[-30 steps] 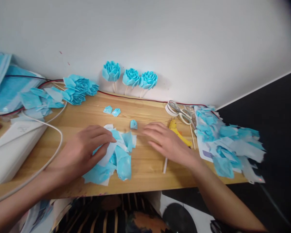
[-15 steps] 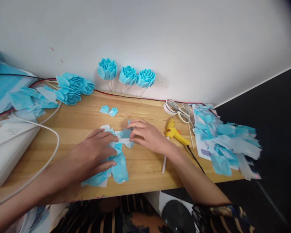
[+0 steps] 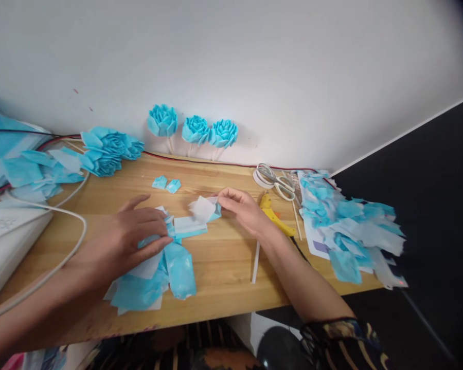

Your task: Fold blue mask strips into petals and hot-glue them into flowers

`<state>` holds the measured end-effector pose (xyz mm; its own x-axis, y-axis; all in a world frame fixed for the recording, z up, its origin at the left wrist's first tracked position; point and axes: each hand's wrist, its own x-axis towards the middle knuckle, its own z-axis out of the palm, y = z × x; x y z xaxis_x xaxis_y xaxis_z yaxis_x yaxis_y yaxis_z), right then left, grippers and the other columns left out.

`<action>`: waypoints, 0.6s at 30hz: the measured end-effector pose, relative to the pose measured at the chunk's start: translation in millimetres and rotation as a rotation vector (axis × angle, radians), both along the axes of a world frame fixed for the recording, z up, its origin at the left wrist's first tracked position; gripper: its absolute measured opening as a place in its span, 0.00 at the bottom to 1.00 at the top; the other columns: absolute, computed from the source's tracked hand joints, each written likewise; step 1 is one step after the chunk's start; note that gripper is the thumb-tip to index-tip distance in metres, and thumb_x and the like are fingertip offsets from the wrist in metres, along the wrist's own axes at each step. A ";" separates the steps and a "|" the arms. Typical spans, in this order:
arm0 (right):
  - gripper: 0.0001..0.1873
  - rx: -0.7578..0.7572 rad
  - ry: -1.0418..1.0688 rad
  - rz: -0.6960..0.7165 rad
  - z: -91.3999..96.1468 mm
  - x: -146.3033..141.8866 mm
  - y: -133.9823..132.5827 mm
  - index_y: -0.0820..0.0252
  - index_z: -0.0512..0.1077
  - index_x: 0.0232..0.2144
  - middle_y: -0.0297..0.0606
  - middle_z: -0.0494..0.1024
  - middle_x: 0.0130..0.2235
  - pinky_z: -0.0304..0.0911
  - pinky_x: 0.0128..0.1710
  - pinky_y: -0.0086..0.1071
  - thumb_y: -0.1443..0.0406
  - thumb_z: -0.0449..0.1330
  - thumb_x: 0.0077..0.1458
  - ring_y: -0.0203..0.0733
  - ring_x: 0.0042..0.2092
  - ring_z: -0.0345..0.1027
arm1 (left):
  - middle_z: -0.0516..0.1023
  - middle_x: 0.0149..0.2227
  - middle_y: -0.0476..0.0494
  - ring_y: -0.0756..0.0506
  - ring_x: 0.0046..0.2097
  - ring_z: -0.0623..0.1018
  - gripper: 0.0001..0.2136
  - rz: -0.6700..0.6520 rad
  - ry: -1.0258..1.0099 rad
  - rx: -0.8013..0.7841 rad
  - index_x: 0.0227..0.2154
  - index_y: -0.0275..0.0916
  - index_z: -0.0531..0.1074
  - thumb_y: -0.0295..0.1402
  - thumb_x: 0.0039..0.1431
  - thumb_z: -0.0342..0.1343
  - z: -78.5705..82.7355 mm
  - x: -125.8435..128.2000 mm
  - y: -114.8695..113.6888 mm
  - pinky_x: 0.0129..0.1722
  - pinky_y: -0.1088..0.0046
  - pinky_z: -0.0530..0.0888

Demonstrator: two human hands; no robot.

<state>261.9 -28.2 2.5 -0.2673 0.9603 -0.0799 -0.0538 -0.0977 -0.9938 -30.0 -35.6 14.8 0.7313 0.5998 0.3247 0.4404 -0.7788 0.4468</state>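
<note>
Between thumb and fingers, my right hand (image 3: pixel 241 209) pinches a small piece of thin white-and-blue fabric (image 3: pixel 203 208), held just above the table. My left hand (image 3: pixel 141 234) lies with its fingers apart over a loose pile of blue and white fabric pieces (image 3: pixel 142 293). One blue strip (image 3: pixel 180 270) hangs out of that pile toward the front edge, and a white-faced strip (image 3: pixel 191 226) lies across its top right. Farther back, two small folded blue petals (image 3: pixel 166 184) rest side by side on the wood.
Against the wall stand three blue fabric flowers (image 3: pixel 196 129) on sticks; more flowers (image 3: pixel 106 149) lie at left. A yellow glue gun (image 3: pixel 275 218), scissors (image 3: pixel 280 182) and a heap of fabric scraps (image 3: pixel 347 221) are at right. A white cable (image 3: pixel 83 226) loops near my left arm.
My right hand has drawn a fabric piece away from the pile, up and to the right. My left hand has shifted left, its fingers more spread. The camera view has moved slightly.
</note>
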 end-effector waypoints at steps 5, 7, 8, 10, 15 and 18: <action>0.13 -0.066 0.075 -0.072 -5.8 -2.7 3.1 0.58 0.73 0.29 0.33 0.79 0.34 0.65 0.44 0.32 0.55 0.67 0.54 0.37 0.38 0.71 | 0.80 0.39 0.47 0.46 0.43 0.78 0.05 0.080 -0.135 -0.041 0.36 0.41 0.74 0.33 0.65 0.54 5.6 6.1 3.0 0.56 0.61 0.69; 0.13 -0.075 0.107 -0.093 -7.3 -5.5 2.7 0.58 0.73 0.29 0.32 0.79 0.33 0.65 0.41 0.30 0.55 0.67 0.53 0.36 0.36 0.71 | 0.78 0.41 0.44 0.44 0.45 0.77 0.06 0.114 -0.153 -0.046 0.37 0.41 0.74 0.34 0.64 0.54 9.6 13.2 3.5 0.48 0.65 0.72; 0.13 -0.079 0.120 -0.103 -7.2 -7.3 2.0 0.58 0.73 0.29 0.32 0.79 0.33 0.65 0.40 0.30 0.55 0.67 0.53 0.35 0.36 0.70 | 0.78 0.41 0.43 0.44 0.45 0.77 0.06 0.117 -0.150 -0.046 0.37 0.40 0.74 0.35 0.65 0.54 11.5 18.2 3.5 0.46 0.66 0.72; 0.13 -0.077 0.129 -0.131 -5.0 -11.7 -0.2 0.58 0.73 0.28 0.32 0.78 0.32 0.65 0.39 0.30 0.55 0.67 0.53 0.35 0.35 0.70 | 0.78 0.39 0.43 0.43 0.45 0.76 0.08 0.102 -0.129 -0.045 0.35 0.39 0.75 0.37 0.65 0.55 15.5 30.7 3.0 0.46 0.64 0.71; 0.13 -0.029 0.084 -0.178 6.6 -25.1 -9.5 0.58 0.72 0.28 0.31 0.76 0.30 0.66 0.39 0.32 0.55 0.67 0.52 0.35 0.33 0.69 | 0.78 0.32 0.44 0.42 0.37 0.76 0.12 0.137 -0.034 -0.088 0.29 0.39 0.74 0.42 0.62 0.56 24.8 63.5 3.7 0.40 0.64 0.71; 0.13 0.033 0.054 -0.198 9.7 -27.5 -12.7 0.58 0.72 0.27 0.30 0.74 0.29 0.66 0.35 0.29 0.56 0.66 0.53 0.34 0.31 0.67 | 0.77 0.28 0.47 0.46 0.33 0.75 0.10 0.156 -0.118 -0.164 0.26 0.40 0.72 0.38 0.61 0.56 25.7 71.1 10.5 0.35 0.69 0.70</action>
<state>234.4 -40.9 12.2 -0.0764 0.9964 -0.0377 -0.1219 -0.0469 -0.9914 41.1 -25.0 40.6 0.5885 0.7542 0.2914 0.4868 -0.6183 0.6170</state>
